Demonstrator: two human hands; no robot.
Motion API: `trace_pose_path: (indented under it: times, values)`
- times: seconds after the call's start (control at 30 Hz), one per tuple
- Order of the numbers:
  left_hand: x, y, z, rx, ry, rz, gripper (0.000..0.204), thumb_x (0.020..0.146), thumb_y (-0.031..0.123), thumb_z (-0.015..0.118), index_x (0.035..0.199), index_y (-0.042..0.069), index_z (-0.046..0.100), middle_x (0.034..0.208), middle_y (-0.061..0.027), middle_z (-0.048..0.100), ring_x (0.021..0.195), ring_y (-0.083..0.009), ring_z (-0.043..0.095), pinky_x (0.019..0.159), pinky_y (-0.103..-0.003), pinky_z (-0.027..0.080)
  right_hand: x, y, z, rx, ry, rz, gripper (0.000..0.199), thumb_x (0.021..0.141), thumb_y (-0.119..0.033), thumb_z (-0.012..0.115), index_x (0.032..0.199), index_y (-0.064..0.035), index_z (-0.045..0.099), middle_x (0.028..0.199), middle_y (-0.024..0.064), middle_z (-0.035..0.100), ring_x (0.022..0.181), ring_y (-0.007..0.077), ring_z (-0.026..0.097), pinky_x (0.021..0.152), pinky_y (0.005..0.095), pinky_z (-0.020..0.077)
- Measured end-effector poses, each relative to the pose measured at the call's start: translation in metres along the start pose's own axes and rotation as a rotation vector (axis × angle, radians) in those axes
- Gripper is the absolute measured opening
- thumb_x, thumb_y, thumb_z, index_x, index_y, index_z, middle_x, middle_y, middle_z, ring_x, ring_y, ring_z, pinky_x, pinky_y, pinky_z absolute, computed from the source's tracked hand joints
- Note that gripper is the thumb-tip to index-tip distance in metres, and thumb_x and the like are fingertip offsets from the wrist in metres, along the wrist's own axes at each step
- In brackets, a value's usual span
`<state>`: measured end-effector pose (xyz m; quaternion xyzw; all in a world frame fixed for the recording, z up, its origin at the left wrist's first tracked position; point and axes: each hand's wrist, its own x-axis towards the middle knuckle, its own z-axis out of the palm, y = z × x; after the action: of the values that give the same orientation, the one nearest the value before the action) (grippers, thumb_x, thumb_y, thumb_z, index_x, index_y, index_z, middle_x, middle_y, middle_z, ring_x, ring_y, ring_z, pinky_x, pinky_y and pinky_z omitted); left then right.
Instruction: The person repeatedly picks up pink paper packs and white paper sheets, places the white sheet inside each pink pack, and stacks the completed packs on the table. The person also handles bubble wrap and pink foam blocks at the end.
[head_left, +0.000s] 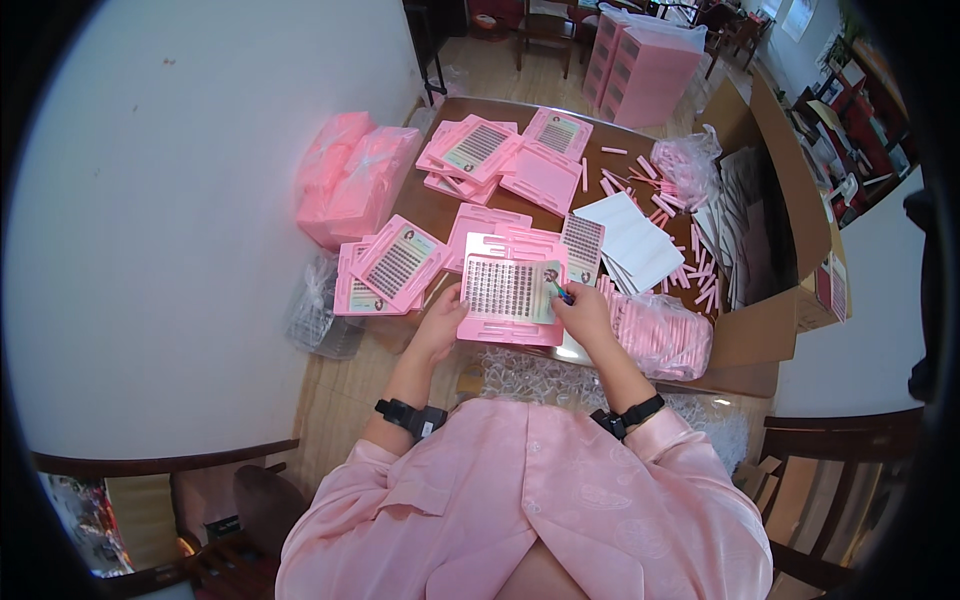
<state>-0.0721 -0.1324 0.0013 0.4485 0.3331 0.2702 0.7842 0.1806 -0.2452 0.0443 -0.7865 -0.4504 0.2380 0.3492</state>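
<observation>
At the table's near edge, my left hand [441,322] grips the left side of a pink plastic tray [511,333]. On the tray lies a card of false eyelashes [498,288], its dark clusters set in rows. My right hand [584,314] is closed at the tray's right side around a slim dark blue tool [566,296], which points at the card's upper right corner; its exact kind is too small to tell. Just beyond are another pink tray [480,222] and a loose eyelash card [583,243]. To the left, more trays with eyelash cards [403,262] overlap.
Stacked pink trays [472,148] sit at the table's far side. White sheets [628,237], scattered pink tubes [704,277] and a bagged pink bundle [662,335] lie right. An open cardboard box [745,345] stands beyond them. Wrapped pink packs [358,180] are by the wall.
</observation>
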Motion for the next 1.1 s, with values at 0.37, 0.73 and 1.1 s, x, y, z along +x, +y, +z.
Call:
trace_pose_path:
  times: [0.37, 0.73, 1.1]
  values:
    - [-0.014, 0.009, -0.024, -0.09, 0.061, 0.093, 0.045, 0.101, -0.001, 0.046, 0.145, 0.003, 0.039, 0.128, -0.012, 0.062, 0.118, -0.019, 0.06, 0.105, -0.034, 0.045, 0.033, -0.031, 0.047, -0.485, 0.053, -0.08, 0.033, 0.079, -0.027, 0.076, 0.096, -0.0022, 0.063, 0.098, 0.0199, 0.07, 0.082, 0.0385, 0.07, 0.074, 0.0498, 0.0551]
    - [-0.004, -0.008, -0.144, -0.237, 0.553, 0.194, 0.039, 0.099, -0.003, 0.048, 0.138, -0.001, 0.045, 0.127, -0.013, 0.061, 0.115, -0.0213, 0.061, 0.1, -0.035, 0.051, 0.075, 0.112, 0.089, 1.123, 0.432, 0.857, 0.027, 0.094, -0.036, 0.071, 0.09, -0.0104, 0.063, 0.072, -0.0004, 0.058, 0.06, 0.0153, 0.054, 0.055, 0.0298, 0.0448]
    - [0.016, 0.048, -0.076, 1.381, 0.368, 0.464, 0.101, 0.071, 0.028, 0.085, 0.153, 0.002, 0.032, 0.152, -0.0315, 0.031, 0.139, -0.0519, 0.031, 0.117, -0.056, 0.026, 0.056, 0.078, 0.028, 1.072, 0.296, 0.524, 0.019, 0.093, -0.016, 0.067, 0.078, -0.0108, 0.057, 0.061, -0.0074, 0.044, 0.05, 0.0042, 0.038, 0.044, 0.0263, 0.0279]
